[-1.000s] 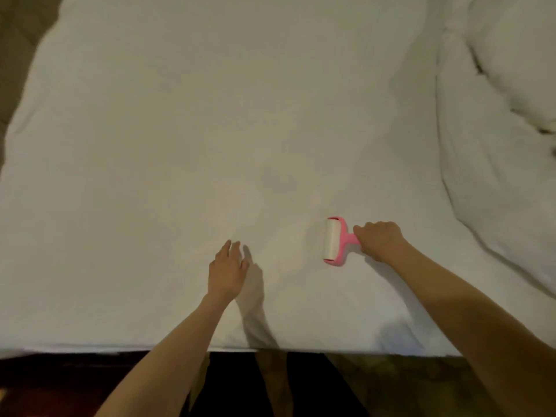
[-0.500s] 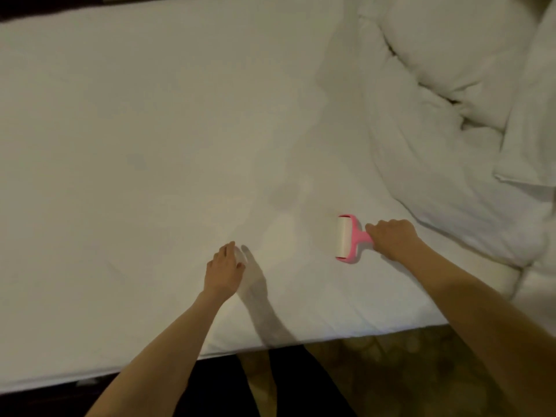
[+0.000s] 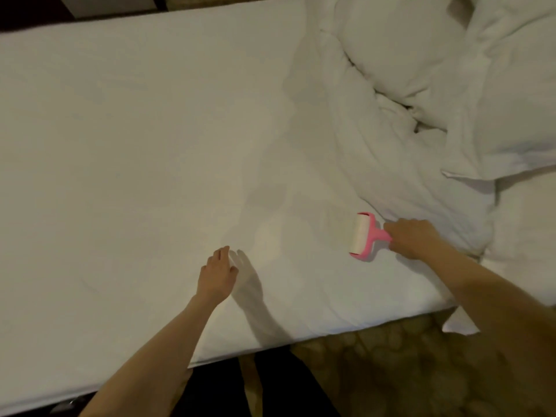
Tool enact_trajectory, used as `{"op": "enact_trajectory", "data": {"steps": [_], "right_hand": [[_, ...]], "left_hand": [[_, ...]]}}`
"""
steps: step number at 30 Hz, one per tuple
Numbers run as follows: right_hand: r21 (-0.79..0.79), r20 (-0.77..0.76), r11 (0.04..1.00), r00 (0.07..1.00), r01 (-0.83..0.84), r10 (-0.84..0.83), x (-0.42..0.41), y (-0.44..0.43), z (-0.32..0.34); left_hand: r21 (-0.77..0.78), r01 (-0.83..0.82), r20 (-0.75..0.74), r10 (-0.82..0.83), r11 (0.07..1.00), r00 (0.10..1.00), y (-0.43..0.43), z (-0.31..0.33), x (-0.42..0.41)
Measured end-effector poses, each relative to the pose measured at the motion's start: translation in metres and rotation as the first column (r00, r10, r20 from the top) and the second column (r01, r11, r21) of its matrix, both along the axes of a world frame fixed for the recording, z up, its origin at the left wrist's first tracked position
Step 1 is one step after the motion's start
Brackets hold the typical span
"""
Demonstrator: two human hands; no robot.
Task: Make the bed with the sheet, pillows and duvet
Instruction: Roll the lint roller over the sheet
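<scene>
A white sheet (image 3: 135, 152) lies flat over the bed. My right hand (image 3: 413, 237) grips the handle of a pink lint roller (image 3: 364, 236), whose white roll rests on the sheet near the bunched white duvet (image 3: 391, 152). A white pillow (image 3: 517, 94) lies on the duvet at the far right. My left hand (image 3: 218, 273) rests on the sheet to the roller's left, fingers loosely bent and holding nothing.
The bed's near edge (image 3: 331, 335) runs along the bottom, with patterned carpet (image 3: 406, 371) below it. My dark-clothed legs (image 3: 285, 392) stand against the edge. A dark strip (image 3: 75, 7) lies beyond the bed's far side.
The view has swung right, bringing the duvet and pillow into sight. My right hand has carried the roller right, up to the duvet's edge. My left hand stays on the sheet.
</scene>
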State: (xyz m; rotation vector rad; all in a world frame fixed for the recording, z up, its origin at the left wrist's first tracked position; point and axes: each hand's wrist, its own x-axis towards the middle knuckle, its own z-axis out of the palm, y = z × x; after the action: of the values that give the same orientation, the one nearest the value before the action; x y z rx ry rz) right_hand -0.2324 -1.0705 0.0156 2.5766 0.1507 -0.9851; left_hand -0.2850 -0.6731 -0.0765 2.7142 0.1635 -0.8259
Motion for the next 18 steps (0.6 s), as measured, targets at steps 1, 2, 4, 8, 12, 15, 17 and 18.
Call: {"op": "enact_trajectory", "data": {"steps": [1, 2, 4, 8, 12, 15, 17, 18], "right_hand": [[0.014, 0.006, 0.999, 0.999, 0.033, -0.033, 0.002, 0.000, 0.004], [0.047, 0.010, 0.995, 0.996, 0.088, -0.088, 0.004, 0.001, 0.008], [0.162, 0.014, 0.959, 0.972, 0.231, -0.236, 0.011, 0.009, 0.014], [0.397, -0.028, 0.798, 0.875, 0.453, -0.483, 0.028, 0.037, 0.000], [0.484, -0.042, 0.678, 0.789, 0.553, -0.613, 0.048, 0.069, -0.030], [0.508, -0.037, 0.625, 0.740, 0.593, -0.672, 0.066, 0.085, -0.052], [0.509, -0.051, 0.608, 0.726, 0.610, -0.686, 0.080, 0.098, -0.054], [0.503, -0.057, 0.605, 0.722, 0.617, -0.689, 0.087, 0.104, -0.055]], "left_hand": [[-0.004, -0.001, 0.000, 0.001, 1.000, 1.000, 0.000, -0.001, 0.000], [-0.007, 0.000, 0.001, 0.000, 1.000, 1.000, -0.001, -0.002, 0.000], [-0.013, 0.003, 0.007, -0.003, 1.000, 1.000, -0.001, -0.003, 0.003], [-0.025, -0.003, 0.016, 0.004, 1.000, 1.000, 0.002, -0.004, 0.016], [-0.036, -0.007, 0.031, 0.008, 0.999, 1.000, 0.012, -0.003, 0.038], [-0.033, -0.028, 0.047, 0.029, 0.999, 0.998, 0.025, -0.003, 0.058], [-0.027, -0.059, 0.047, 0.060, 0.998, 0.997, 0.036, -0.003, 0.072], [-0.025, -0.074, 0.046, 0.075, 0.997, 0.996, 0.041, -0.003, 0.080]]}}
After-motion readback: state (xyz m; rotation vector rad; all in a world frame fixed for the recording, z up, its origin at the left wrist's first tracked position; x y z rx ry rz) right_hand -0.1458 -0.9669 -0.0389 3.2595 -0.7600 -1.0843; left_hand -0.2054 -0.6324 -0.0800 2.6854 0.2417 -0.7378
